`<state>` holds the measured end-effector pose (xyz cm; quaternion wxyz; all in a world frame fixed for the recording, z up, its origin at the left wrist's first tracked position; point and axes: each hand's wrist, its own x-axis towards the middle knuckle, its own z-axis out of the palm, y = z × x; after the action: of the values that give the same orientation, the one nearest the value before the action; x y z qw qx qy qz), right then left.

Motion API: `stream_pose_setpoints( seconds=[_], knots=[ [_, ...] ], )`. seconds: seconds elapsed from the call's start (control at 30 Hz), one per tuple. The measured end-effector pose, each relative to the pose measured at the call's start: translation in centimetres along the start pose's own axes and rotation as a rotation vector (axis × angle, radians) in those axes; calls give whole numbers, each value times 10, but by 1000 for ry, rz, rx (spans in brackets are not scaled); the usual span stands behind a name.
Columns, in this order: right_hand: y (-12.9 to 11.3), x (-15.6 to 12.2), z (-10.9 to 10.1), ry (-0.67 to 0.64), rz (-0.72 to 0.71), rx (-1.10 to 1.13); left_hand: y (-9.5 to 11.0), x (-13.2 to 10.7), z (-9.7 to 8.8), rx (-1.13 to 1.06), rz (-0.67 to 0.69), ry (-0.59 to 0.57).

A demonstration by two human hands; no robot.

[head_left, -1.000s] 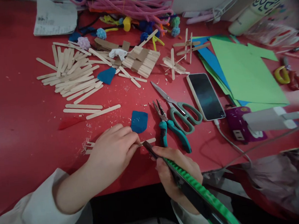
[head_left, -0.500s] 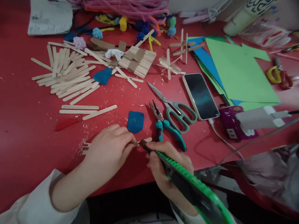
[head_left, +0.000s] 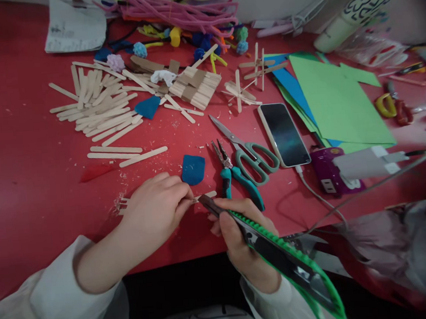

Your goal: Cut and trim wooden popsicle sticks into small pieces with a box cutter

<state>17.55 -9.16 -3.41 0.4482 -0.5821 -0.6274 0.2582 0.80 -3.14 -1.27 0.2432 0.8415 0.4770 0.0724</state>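
My right hand [head_left: 247,240] is closed around a green and black utility knife [head_left: 275,250], its tip end pointing up and left. Beneath that end lies a wooden craft stick [head_left: 210,194], partly covered by the knife. My left hand [head_left: 161,203] pinches the stick with thumb and fingers and presses down on the red table. Short stick ends [head_left: 122,206] and wood shavings show at the left side of this hand. Just above the hands is a blue felt piece [head_left: 193,170]. Teal-handled pliers [head_left: 228,165] and grey-handled scissors [head_left: 255,158] lie close to the right hand.
A heap of craft sticks [head_left: 97,99] covers the back left of the red table [head_left: 22,169]. Pink pipe cleaners [head_left: 182,9] run along the back. A phone [head_left: 285,134] on a cable, a purple power adapter [head_left: 328,170] and green paper [head_left: 341,100] are at the right.
The knife and my right hand have shifted slightly, and the handle is now turned a little more to the right. My left hand keeps its hold on the stick. The whole view has moved slightly.
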Motion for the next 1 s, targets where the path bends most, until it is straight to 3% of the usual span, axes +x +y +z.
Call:
stream_pose_setpoints(
  seconds=[0.3, 0.6, 0.8, 1.0],
  knots=[
    [-16, 13, -3, -129, -20, -126, 0, 1, 1, -29, -1, 11],
    [-28, 21, 1, -152, -127, -252, 1, 1, -2, -23, -24, -20],
    [-21, 19, 2, -123, -32, -102, 0, 0, 0, -13, -17, 1],
    [-6, 8, 1, -93, 217, 53, 1, 0, 0, -5, -30, -15]
  ],
)
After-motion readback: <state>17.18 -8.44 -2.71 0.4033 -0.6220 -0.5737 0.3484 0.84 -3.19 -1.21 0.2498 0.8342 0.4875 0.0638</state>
